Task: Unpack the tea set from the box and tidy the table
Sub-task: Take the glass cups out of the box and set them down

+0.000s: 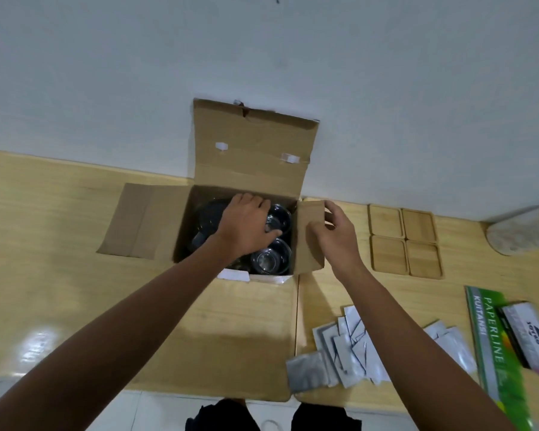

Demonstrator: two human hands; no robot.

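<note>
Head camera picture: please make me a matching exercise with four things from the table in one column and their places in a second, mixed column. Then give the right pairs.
Things
1. glass cups
2. wooden coasters
3. silver sachets
4. green receipt book

Places
A. right edge of the table, under a dark packet
B. inside the open cardboard box
C. in a loose pile near the front edge
D. in a two-by-two square right of the box

Pairs: 1-B, 2-D, 3-C, 4-A

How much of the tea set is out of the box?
Done: four wooden coasters sit on the table. Now: the left hand reaches into the open box at a glass cup; the right hand holds a flap. Left: another cup, the scattered sachets.
</note>
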